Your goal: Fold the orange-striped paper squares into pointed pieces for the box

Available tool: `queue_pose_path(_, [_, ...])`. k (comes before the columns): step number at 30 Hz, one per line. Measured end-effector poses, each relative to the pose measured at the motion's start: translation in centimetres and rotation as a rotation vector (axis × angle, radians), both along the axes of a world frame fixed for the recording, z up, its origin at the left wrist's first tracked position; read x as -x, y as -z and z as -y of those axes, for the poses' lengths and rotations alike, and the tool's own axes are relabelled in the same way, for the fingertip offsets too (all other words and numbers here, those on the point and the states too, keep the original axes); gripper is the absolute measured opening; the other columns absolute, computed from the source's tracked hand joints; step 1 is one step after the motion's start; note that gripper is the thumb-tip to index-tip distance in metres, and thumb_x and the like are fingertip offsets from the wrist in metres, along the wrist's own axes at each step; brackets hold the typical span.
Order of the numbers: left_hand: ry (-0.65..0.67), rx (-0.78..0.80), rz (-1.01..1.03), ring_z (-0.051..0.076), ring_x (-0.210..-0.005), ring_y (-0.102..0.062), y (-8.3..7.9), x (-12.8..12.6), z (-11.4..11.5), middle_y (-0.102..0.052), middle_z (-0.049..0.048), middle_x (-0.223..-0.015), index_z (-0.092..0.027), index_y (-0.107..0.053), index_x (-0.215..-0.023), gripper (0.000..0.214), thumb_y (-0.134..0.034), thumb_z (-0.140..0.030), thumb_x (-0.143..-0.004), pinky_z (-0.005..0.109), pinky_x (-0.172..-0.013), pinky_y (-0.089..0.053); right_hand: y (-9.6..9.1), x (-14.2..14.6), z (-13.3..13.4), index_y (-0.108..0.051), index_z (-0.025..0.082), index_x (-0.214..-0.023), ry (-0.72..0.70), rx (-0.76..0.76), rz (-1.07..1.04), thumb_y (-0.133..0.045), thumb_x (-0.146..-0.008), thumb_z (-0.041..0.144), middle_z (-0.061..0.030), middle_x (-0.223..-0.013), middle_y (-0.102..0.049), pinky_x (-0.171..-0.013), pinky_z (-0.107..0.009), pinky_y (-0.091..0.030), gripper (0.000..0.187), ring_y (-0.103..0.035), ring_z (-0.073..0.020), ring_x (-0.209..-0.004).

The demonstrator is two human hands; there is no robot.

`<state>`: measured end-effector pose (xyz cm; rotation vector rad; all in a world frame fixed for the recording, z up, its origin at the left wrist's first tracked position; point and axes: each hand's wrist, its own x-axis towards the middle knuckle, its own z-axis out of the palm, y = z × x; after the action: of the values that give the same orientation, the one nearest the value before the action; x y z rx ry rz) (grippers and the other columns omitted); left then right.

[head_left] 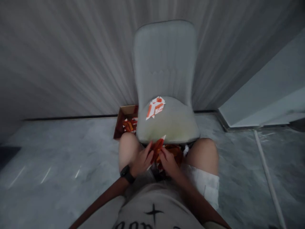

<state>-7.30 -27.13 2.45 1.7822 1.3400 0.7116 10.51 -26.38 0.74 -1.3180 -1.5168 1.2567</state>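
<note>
Between my hands, just in front of the seat edge, is a red folded card piece [158, 148] with a pointed white tip. My left hand [143, 159], with a dark watch on its wrist, holds the piece from the left. My right hand [168, 160] has its fingers pressed against the piece's right side. Below and behind my right hand, more red-orange material [175, 151] shows between my knees, too dark to make out fully. Several white-and-orange card pieces [156, 107] lie in a small overlapping group on the chair seat [176, 122].
A grey chair backrest [165, 60] rises ahead against a pleated curtain-like wall [95, 57]. Left of the seat, an open cardboard box [118, 127] contains several red-and-white pieces [130, 124]. My knees flank the seat front. A pale panel [264, 86] stands at the right.
</note>
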Motion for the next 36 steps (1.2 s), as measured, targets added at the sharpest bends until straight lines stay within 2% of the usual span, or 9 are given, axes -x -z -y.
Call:
queue_pose_path(5, [-0.007,-0.062,-0.011,0.025,-0.135,-0.053,0.5,-1.5,0.0,-0.051,0.0110,-0.151,-0.023,-0.030,-0.157,0.059,-0.043,-0.032,-0.101,0.044,-0.113,-0.044,1.4,-0.2,0.0,-0.066,0.015,-0.124,0.164,0.073,0.048,-0.049,-0.091,0.043,-0.0125,-0.106,-0.076,-0.083,-0.036,-0.054,0.046,-0.072,-0.0265,-0.091])
queue_pose_path(8, [0.014,-0.098,-0.030,0.025,-0.135,-0.053,0.7,-2.1,-0.3,-0.050,0.0104,-0.152,-0.023,-0.031,-0.156,0.058,-0.044,-0.031,-0.100,0.043,-0.113,-0.044,0.9,-0.3,-0.2,-0.066,0.015,-0.126,0.182,0.059,0.131,-0.049,-0.091,0.040,-0.0132,-0.105,-0.076,-0.081,-0.036,-0.055,0.047,-0.073,-0.0268,-0.090])
queue_pose_path(14, [0.098,-0.090,-0.178,0.025,-0.118,-0.064,1.4,-2.6,-0.9,-0.058,0.0134,-0.142,-0.020,-0.019,-0.159,0.064,-0.042,-0.024,-0.099,0.040,-0.099,-0.051,0.1,0.1,-0.3,-0.064,0.018,-0.131,0.205,-0.023,0.431,-0.049,-0.092,0.032,-0.0118,-0.106,-0.077,-0.077,-0.032,-0.052,0.044,-0.073,-0.0251,-0.087])
queue_pose_path(17, [0.009,-0.072,-0.253,0.024,-0.104,-0.069,1.4,-2.8,-1.2,-0.068,0.0115,-0.125,-0.019,-0.034,-0.152,0.056,-0.045,-0.021,-0.097,0.034,-0.087,-0.053,0.5,0.4,-0.3,-0.064,0.018,-0.132,0.201,-0.053,0.511,-0.050,-0.093,0.032,-0.0112,-0.101,-0.077,-0.074,-0.031,-0.051,0.043,-0.072,-0.0246,-0.083])
queue_pose_path(20, [-0.089,-0.068,-0.290,0.023,-0.094,-0.070,1.1,-3.3,-1.6,-0.073,0.0094,-0.109,-0.019,-0.055,-0.132,0.035,-0.047,-0.026,-0.098,0.030,-0.077,-0.050,0.8,0.5,-0.6,-0.063,0.017,-0.133,0.203,-0.094,0.538,-0.053,-0.092,0.030,-0.0117,-0.100,-0.077,-0.075,-0.030,-0.050,0.044,-0.072,-0.0242,-0.084])
queue_pose_path(22, [-0.133,-0.090,-0.305,0.021,-0.089,-0.070,0.9,-3.6,-1.8,-0.075,0.0082,-0.102,-0.020,-0.064,-0.116,0.026,-0.046,-0.031,-0.100,0.028,-0.074,-0.047,0.7,0.3,-0.9,-0.064,0.017,-0.132,0.228,-0.103,0.503,-0.052,-0.093,0.031,-0.0126,-0.103,-0.077,-0.078,-0.030,-0.051,0.043,-0.072,-0.0243,-0.087])
queue_pose_path(27, [-0.202,-0.083,-0.231,0.017,-0.074,-0.066,0.2,-3.4,-2.8,-0.075,0.0048,-0.088,-0.021,-0.070,-0.098,0.032,-0.045,-0.040,-0.101,0.026,-0.068,-0.042,0.3,-1.2,-2.2,-0.056,0.016,-0.140,0.275,0.009,0.167,-0.052,-0.092,0.035,-0.0097,-0.102,-0.078,-0.076,-0.030,-0.056,0.052,-0.074,-0.0217,-0.087])
queue_pose_path(31, [-0.108,0.019,-0.077,0.016,-0.074,-0.064,-0.1,-2.1,-4.0,-0.073,0.0027,-0.083,-0.019,-0.070,-0.090,0.035,-0.047,-0.043,-0.099,0.025,-0.066,-0.041,0.4,-3.3,-2.9,-0.049,0.016,-0.146,0.160,0.041,0.033,-0.053,-0.090,0.035,-0.0046,-0.087,-0.079,-0.070,-0.030,-0.058,0.059,-0.073,-0.0198,-0.075])
queue_pose_path(36, [-0.017,0.067,-0.007,0.015,-0.071,-0.060,-0.9,-1.8,-4.3,-0.069,0.0011,-0.079,-0.018,-0.069,-0.089,0.035,-0.050,-0.045,-0.097,0.024,-0.063,-0.039,0.3,-4.4,-2.9,-0.056,0.017,-0.138,0.067,0.083,-0.069,-0.053,-0.090,0.035,-0.0076,-0.099,-0.079,-0.076,-0.031,-0.059,0.051,-0.075,-0.0214,-0.086])
